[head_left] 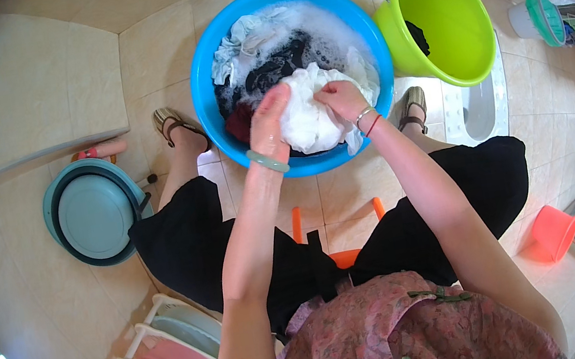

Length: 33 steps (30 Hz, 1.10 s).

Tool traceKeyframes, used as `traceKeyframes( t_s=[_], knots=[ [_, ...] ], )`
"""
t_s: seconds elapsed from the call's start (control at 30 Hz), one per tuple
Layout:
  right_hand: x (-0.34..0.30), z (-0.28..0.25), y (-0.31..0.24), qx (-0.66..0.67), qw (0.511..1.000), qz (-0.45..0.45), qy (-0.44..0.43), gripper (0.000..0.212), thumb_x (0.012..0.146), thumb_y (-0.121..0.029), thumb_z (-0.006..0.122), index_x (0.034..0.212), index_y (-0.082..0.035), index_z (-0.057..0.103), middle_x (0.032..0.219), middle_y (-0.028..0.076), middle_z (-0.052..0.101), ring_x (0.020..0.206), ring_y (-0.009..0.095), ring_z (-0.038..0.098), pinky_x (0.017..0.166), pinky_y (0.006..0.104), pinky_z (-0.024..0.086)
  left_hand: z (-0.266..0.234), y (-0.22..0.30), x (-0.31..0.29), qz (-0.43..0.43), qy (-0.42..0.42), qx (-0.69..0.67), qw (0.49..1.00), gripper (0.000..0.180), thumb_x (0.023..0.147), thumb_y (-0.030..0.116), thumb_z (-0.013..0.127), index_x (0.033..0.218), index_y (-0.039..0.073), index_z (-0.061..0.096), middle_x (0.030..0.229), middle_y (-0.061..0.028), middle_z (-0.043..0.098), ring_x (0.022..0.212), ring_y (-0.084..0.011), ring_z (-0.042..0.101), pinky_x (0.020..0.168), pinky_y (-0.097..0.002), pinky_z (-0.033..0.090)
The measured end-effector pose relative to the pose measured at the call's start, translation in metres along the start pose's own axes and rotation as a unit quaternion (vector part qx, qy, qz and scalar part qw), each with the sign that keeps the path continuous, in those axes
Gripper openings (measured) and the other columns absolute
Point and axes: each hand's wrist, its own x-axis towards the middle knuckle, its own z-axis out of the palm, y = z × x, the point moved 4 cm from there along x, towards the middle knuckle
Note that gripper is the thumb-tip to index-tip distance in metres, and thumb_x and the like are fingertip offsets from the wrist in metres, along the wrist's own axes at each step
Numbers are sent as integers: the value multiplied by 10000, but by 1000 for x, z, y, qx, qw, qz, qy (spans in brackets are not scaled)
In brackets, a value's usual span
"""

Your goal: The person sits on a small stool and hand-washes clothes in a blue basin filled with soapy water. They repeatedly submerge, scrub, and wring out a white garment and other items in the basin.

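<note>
Bunched between my two hands is a wet white cloth (309,117), held over the near part of a large round blue basin (201,73). My left hand (269,121), with a pale green bangle at its wrist, grips the cloth's left side; its fingertips are partly hidden by the folds. On the other side my right hand (344,101) has its fingers closed in a pinch on the fabric. Soapy water with white suds (333,37) fills the basin. Dark laundry (277,64), a light-coloured garment (236,45) and a dark red piece (239,122) lie in it.
A lime green bucket (454,18) with something dark inside stands right of the basin, near a white squat toilet (478,112). At left are grey-green basins (94,214) and a plastic rack (172,355). A coral pail (555,233) sits at right; an orange stool (346,258) is beneath me.
</note>
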Motion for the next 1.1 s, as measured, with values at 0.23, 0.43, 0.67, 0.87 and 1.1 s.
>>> traceKeyframes(
  t_s=[0.23, 0.43, 0.67, 0.87, 1.1],
  knots=[
    [-14, -55, -44, 612, 786, 35, 77, 226, 941, -206, 541, 1080, -34, 589, 1009, 77, 635, 926, 200, 609, 802, 341, 483, 4, 64, -10, 59, -106, -125, 985, 439, 965, 352, 503, 1292, 61, 481, 1269, -63, 555, 1183, -217, 522, 1009, -392, 408],
    [-36, -40, 15, 727, 675, 115, 39, 357, 963, -252, 469, 1174, 27, 540, 1160, 162, 618, 1072, 293, 598, 964, 421, 457, -95, 10, 16, 35, 82, -280, 956, 408, 999, 345, 395, 1249, 44, 510, 1286, -99, 550, 1208, -272, 500, 1065, -440, 356],
    [-42, -15, 26, 789, 607, 78, -62, 472, 950, -266, 479, 1298, 52, 447, 1280, 220, 531, 1168, 343, 532, 1008, 447, 425, -144, -37, 33, -50, 117, 14, 992, 463, 919, 406, 577, 1202, 39, 558, 1164, -105, 619, 1031, -244, 606, 894, -378, 488],
    [-37, -28, -32, 829, 549, 35, -105, 439, 946, -315, 506, 1205, 38, 532, 1176, 198, 602, 1089, 343, 583, 945, 449, 472, -150, -26, 36, 59, 218, 422, 878, 501, 793, 264, 741, 1228, 106, 548, 1075, -64, 614, 960, -178, 589, 836, -303, 469],
    [-41, -50, -53, 637, 767, -1, -76, 344, 905, -273, 605, 1124, -8, 586, 1081, 106, 643, 961, 210, 635, 868, 341, 508, -16, 17, 7, 295, -64, 520, 799, 771, 723, 252, 770, 1387, 101, 407, 1448, -180, 351, 1362, -331, 301, 1108, -422, 257]
  ],
)
